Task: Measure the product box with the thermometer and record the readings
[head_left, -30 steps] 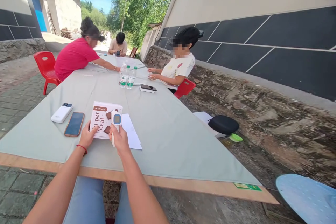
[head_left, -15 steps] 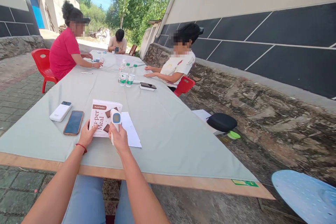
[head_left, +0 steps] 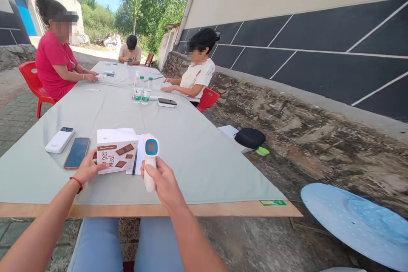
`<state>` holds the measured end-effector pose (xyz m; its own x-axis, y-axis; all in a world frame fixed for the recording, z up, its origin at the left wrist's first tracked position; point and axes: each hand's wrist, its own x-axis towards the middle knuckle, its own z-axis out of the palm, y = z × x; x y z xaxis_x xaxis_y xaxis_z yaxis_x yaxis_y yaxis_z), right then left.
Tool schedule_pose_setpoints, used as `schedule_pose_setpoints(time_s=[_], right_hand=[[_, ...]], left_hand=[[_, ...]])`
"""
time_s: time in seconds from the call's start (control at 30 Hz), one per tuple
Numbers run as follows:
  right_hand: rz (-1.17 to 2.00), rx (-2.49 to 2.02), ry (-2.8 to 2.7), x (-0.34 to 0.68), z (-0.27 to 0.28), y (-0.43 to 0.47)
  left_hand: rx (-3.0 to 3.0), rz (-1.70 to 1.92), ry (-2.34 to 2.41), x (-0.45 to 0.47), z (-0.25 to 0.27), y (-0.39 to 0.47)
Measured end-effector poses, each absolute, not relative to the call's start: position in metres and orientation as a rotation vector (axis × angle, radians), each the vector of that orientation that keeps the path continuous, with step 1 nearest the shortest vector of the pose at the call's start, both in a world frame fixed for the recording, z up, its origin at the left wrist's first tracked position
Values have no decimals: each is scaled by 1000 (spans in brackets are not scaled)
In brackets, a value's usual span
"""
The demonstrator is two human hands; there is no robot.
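My left hand (head_left: 90, 166) grips the lower left side of a white and brown food box (head_left: 119, 153), its thumb across the printed front. The box stands upright on the table, over some white paper (head_left: 140, 144) with a black pen (head_left: 134, 162) on it. In my right hand (head_left: 164, 180) is a white infrared thermometer (head_left: 151, 174), held by its handle, with its blue-rimmed screen facing me. The thermometer is to the right of the box and apart from it. Left of my left hand lie a phone (head_left: 77, 153) and a white power bank (head_left: 60, 140).
Several water bottles (head_left: 146, 91) and another phone (head_left: 167, 102) stand farther up the cloth-covered table (head_left: 197, 170). Three people (head_left: 57, 59) sit around it. A black case (head_left: 250, 137) lies beyond the right edge, and a pale blue round seat (head_left: 353, 221) is at lower right.
My right hand has moved the thermometer away from the box to the right. The box has been turned so its white top shows. The view has shifted to the right.
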<state>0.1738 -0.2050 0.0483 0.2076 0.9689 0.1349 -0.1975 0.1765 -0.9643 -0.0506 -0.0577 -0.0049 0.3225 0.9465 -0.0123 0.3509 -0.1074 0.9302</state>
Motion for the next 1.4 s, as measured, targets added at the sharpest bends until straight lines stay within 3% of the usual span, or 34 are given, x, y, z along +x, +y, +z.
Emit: schedule_pose_setpoints(time_s=[0.4, 0.7, 0.87, 1.0, 1.2, 1.4], right_hand=[[926, -1128, -960, 218, 45, -225], [479, -2136, -1094, 318, -51, -159], [247, -2375, -1414, 341, -68, -150], [-59, -2155, -1633, 308, -70, -134], [-183, -1713, -2263, 247, -62, -89], [-219, -1450, -2731, 269, -56, -77]], left_hand=[[1568, 1130, 1515, -26, 13, 29], [1540, 1144, 1759, 4, -27, 23], [1807, 1085, 1723, 14, -56, -23], [2115, 798, 1484, 19, -67, -52], [2486, 644, 1387, 32, -64, -76], [2582, 525, 1391, 41, -60, -83]])
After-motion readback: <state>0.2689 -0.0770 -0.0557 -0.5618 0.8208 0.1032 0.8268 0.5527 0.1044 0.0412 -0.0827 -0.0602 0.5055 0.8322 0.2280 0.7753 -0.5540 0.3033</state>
